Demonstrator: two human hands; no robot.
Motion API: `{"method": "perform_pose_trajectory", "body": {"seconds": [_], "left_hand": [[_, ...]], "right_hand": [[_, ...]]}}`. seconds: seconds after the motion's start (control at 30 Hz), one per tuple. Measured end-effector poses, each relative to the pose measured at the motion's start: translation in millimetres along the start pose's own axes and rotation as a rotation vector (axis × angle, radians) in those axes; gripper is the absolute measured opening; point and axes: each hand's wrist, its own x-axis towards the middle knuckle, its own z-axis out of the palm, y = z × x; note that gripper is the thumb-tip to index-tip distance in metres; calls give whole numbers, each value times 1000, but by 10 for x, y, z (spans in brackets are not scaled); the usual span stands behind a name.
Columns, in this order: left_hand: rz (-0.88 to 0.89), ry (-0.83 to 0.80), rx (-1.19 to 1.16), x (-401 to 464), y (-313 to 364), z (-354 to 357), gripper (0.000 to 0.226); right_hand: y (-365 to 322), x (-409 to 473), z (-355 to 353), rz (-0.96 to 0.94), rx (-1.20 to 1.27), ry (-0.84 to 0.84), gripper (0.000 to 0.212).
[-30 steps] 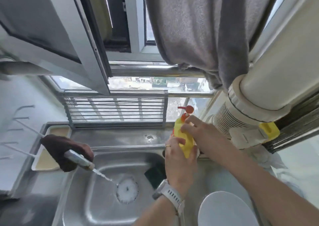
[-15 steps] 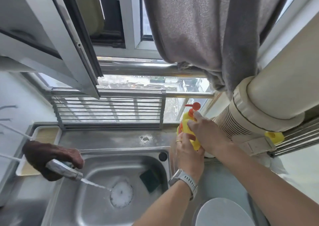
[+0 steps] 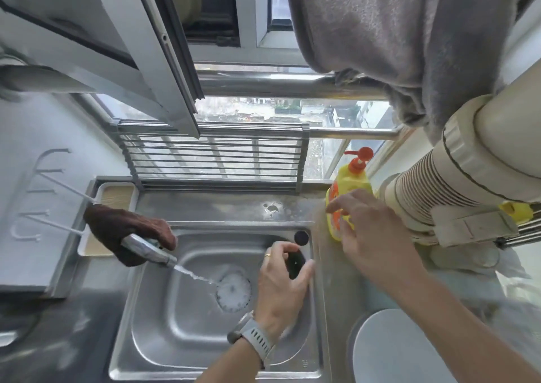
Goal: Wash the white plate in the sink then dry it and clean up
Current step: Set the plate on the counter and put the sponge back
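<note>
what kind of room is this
Most likely a small home kitchen: a steel sink with a running faucet, a yellow dish soap bottle beside it, and a white plate on the counter.

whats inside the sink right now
Tap water runs onto the foamy drain. The left hand holds a dark sponge over the sink. The basin under the hand is hidden.

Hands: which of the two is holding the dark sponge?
The left hand, the one with the watch and ring, pinches the dark sponge over the sink. The right hand is by the yellow soap bottle, fingers loose.
</note>
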Motion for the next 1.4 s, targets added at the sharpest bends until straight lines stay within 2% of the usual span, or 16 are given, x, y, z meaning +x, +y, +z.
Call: {"method": "perform_pose_trajectory", "body": {"seconds": [0.07, 0.13, 0.2, 0.27, 0.4, 0.57, 0.73, 0.9, 1.0, 1.17, 1.4], "left_hand": [[-153, -12, 81, -149, -478, -290, 25], [-323, -37, 160, -244, -932, -505, 19], [-446, -40, 210, -237, -1328, -634, 14], [-518, -15, 251, -172, -1658, -675, 13], [-552, -21, 266, 107, -2118, -569, 12], [-563, -19, 270, 362, -2485, -448, 21], [-649, -35, 256, 325, -2562, -532, 23], [-670, -43, 209, 202, -2313, -744, 22], [-674, -49, 201, 119, -2137, -867, 24], [-660, 25, 207, 41, -1854, -1006, 17], [-634, 153, 181, 29, -1946, -979, 28]], "right_hand": [[-125, -159, 519, 25, 138, -88, 25], [-188, -259, 1165, 117, 187, -300, 24], [-188, -277, 1827, 238, 129, -483, 32], [-166, -238, 2387, 315, 50, -574, 42], [23, -44, 3256, 410, -99, -564, 70], [193, 81, 3881, 375, -257, -455, 74], [50, 14, 3627, 341, -226, -402, 67], [-211, 78, 2562, 115, -114, -129, 54], [-179, 363, 2004, -15, -76, -33, 50], [84, 1000, 1735, -49, -105, -163, 45], [291, 1302, 1941, -46, -134, -295, 49]]}}
